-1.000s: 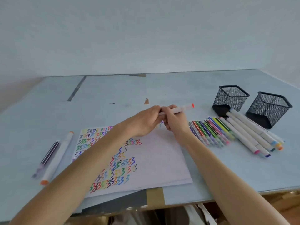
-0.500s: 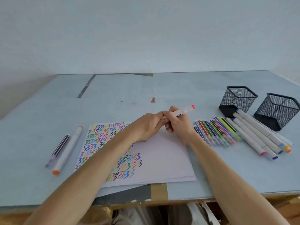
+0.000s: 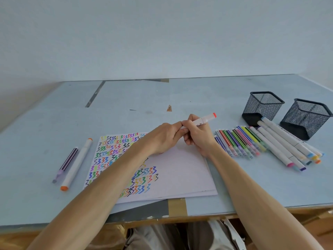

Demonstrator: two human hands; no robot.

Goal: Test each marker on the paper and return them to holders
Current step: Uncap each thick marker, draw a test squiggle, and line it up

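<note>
The white marker [image 3: 200,121] with the orange-red end cap is held above the far edge of the paper [image 3: 176,170], tilted up to the right. The right hand [image 3: 198,136] wraps its barrel, fingers curled round it in a firm grip. The left hand [image 3: 164,137] pinches the marker's near end between thumb and fingertips; that end is hidden, so whether a cap is coming off or going on cannot be told.

It looks like a cap being worked at that end. To do it well, the pull or push should run straight along the barrel, with the right hand steady, so the tip doesn't smear the fingers.

Coloured zigzags already fill the left part of the paper. To the right lie a row of thin markers [image 3: 239,141] and a bunch of thick white markers [image 3: 282,143], just beside two black mesh holders [image 3: 262,105], which look empty. Two more markers [image 3: 72,163] lie on the table [image 3: 54,123] left of the paper.
</note>
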